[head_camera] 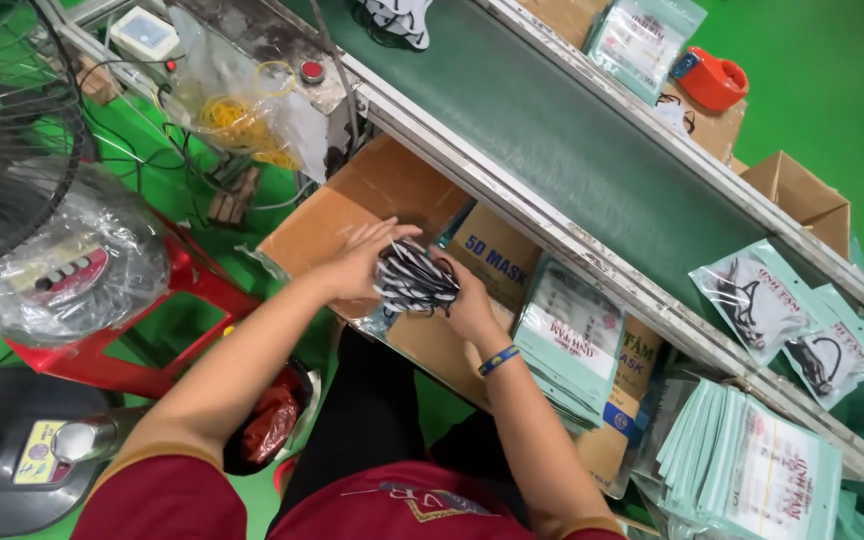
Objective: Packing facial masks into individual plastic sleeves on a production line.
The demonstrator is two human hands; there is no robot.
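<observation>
Grey device (22, 450): seen nearest at the lower left, with a yellow label on its top, beside a red stool (142, 350).
Wrapped bundle (67, 260): rested on the stool, covered in clear plastic; a black fan guard (7, 130) is seen above it.
Flat packets (752, 460): stacked at the lower right, pale green and white, fanned out on edge.
Left hand (357, 262): held flat with fingers together and pressed against the left side of the mask bundle (414, 282); the forearm is stretched forward from the red sleeve.
Right hand (470, 300): cupped against the bundle's right side, fingers curled round it; a blue wristband (498, 360) is worn on the wrist.
Mask bundle: a stack of black-and-white striped masks, squeezed between both hands, held just above the open cardboard box (372, 190).
Printed cartons (497, 255): laid just beyond the hands, under the conveyor's edge.
Conveyor belt (572, 150): run diagonally behind the box, dark green; two filled packets (757, 295) are lain at its right end.
Clear bag (237, 110): hung at the far left, with yellow bands inside.
Red tape dispenser (712, 78): set farthest, beyond the belt.
</observation>
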